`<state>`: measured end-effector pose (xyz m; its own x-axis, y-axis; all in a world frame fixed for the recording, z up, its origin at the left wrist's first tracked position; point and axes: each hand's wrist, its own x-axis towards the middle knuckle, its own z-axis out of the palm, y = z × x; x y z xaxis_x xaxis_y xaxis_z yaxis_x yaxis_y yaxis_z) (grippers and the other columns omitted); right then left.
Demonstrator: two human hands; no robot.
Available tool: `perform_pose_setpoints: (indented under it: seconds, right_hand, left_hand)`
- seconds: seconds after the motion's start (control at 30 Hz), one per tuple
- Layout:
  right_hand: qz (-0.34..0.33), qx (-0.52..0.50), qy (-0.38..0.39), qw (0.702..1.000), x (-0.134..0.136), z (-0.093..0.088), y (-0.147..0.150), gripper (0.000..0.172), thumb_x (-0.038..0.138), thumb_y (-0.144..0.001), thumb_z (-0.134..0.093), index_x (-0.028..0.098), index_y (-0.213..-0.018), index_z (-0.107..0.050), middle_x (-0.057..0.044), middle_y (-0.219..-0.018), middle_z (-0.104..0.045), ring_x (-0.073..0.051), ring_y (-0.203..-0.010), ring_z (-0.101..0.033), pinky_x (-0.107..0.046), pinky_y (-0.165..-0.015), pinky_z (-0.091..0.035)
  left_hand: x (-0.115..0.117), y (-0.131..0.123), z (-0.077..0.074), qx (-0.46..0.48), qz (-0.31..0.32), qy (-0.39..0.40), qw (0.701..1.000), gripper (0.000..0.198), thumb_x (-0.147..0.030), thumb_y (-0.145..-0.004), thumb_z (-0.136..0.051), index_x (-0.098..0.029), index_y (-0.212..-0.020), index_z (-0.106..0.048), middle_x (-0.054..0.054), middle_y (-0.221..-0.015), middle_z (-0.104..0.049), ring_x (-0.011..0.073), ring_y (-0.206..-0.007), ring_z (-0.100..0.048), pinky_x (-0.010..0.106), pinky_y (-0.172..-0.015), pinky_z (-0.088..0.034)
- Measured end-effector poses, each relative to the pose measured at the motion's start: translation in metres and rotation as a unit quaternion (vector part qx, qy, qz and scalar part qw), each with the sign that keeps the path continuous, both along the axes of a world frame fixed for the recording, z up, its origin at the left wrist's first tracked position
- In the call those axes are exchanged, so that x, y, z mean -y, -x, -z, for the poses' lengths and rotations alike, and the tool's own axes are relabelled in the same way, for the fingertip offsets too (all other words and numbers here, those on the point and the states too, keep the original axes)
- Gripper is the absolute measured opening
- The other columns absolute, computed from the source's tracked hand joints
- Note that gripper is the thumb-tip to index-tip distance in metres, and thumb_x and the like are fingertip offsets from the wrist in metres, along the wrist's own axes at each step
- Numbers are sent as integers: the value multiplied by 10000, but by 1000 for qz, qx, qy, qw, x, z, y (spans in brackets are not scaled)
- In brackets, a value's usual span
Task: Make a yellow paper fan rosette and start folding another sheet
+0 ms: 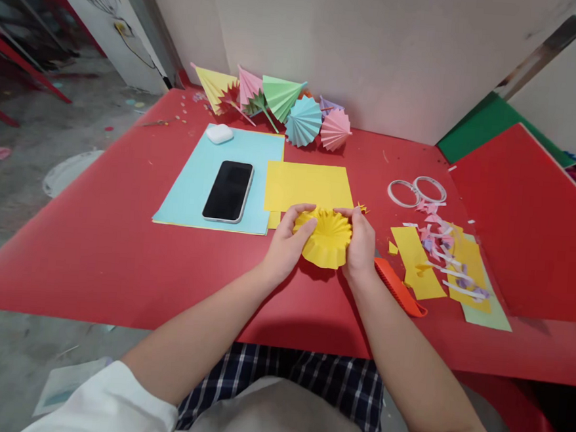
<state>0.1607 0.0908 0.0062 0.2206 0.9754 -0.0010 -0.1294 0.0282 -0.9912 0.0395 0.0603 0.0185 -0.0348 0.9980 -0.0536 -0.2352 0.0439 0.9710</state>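
A yellow pleated paper fan (326, 240) is spread into a rounded shape just above the red table (92, 255). My left hand (286, 242) grips its left side, fingers curled over the top edge. On the fan's right side my right hand (361, 244) holds it the same way. A flat yellow sheet (307, 186) lies just beyond the fan.
A black phone (228, 190) rests on a light blue sheet (192, 176), a white earbud case (219, 133) behind it. Several finished paper fans (302, 119) lie at the wall. Orange scissors (399, 288), paper scraps (438, 253) and tape rolls (418, 189) lie right.
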Motion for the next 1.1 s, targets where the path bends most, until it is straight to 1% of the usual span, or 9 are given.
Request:
perform_pose_setpoints:
  seconds: [0.1, 0.2, 0.4, 0.67, 0.83, 0.93, 1.0, 1.1]
  right_hand:
    - [14, -11, 3, 1000, -1, 1, 1, 418, 556, -784, -438, 195, -721, -639, -19, -750, -629, -144, -687, -567, -289, -661, -447]
    - [3, -22, 18, 1000, 0, 1, 3, 468, 596, -792, -387, 198, -712, -620, -12, -717, -619, -143, -665, -568, -292, -651, -448]
    - [32, -4, 34, 999, 3, 0, 5, 506, 628, -789, -358, 195, -695, -603, -11, -688, -617, -140, -643, -569, -288, -633, -444]
    - [24, -15, 1, 1000, 7, 1, 6, 531, 615, -816, -319, 192, -657, -598, -21, -647, -617, -155, -633, -580, -313, -635, -454]
    - [6, -7, -11, 1000, 10, 0, 7, 535, 599, -829, -308, 188, -683, -618, -33, -717, -628, -152, -682, -582, -313, -681, -451]
    - [-6, -9, -13, 1000, 9, -3, 6, 476, 571, -827, -352, 196, -740, -632, -28, -778, -629, -147, -720, -578, -308, -708, -448]
    - [-20, -35, -4, 999, 7, -4, 4, 382, 531, -809, -429, 207, -794, -631, -18, -830, -631, -147, -750, -578, -305, -721, -452]
    - [-72, -95, 34, 992, 1, -5, 0, 235, 426, -730, -593, 226, -850, -620, -1, -863, -633, -152, -783, -589, -315, -748, -462]
  left_hand:
    - [0, -1, 0, 7, 6, -2, 1000, 231, -325, -809, -512, -239, -1023, -511, 24, -1081, -526, 156, -962, -530, 291, -817, -451]
    - [0, -1, 0, 2, 3, -4, 1000, 227, -332, -807, -512, -235, -1012, -514, 23, -1071, -529, 154, -950, -530, 291, -813, -448]
    - [0, -2, 1, -8, -6, -7, 1000, 218, -364, -837, -467, -227, -1000, -510, 26, -1017, -533, 150, -913, -529, 282, -789, -443]
    - [0, -5, 3, 4, -12, -26, 1000, 213, -390, -860, -426, -210, -934, -514, 23, -955, -543, 137, -872, -528, 260, -768, -433]
    - [1, -6, 3, -17, -14, -33, 999, 234, -393, -878, -389, -206, -907, -527, 22, -941, -546, 136, -877, -523, 252, -771, -427]
    - [0, -3, 4, -40, -22, -35, 998, 233, -394, -872, -403, -208, -894, -541, 17, -938, -545, 134, -880, -518, 247, -773, -423]
    - [-3, 0, 4, -37, -27, -31, 998, 222, -397, -859, -431, -213, -912, -542, 17, -950, -543, 136, -882, -522, 251, -768, -431]
    - [-8, 5, 6, -5, -8, -19, 1000, 247, -393, -826, -490, -234, -1014, -514, 25, -979, -546, 149, -878, -548, 280, -762, -458]
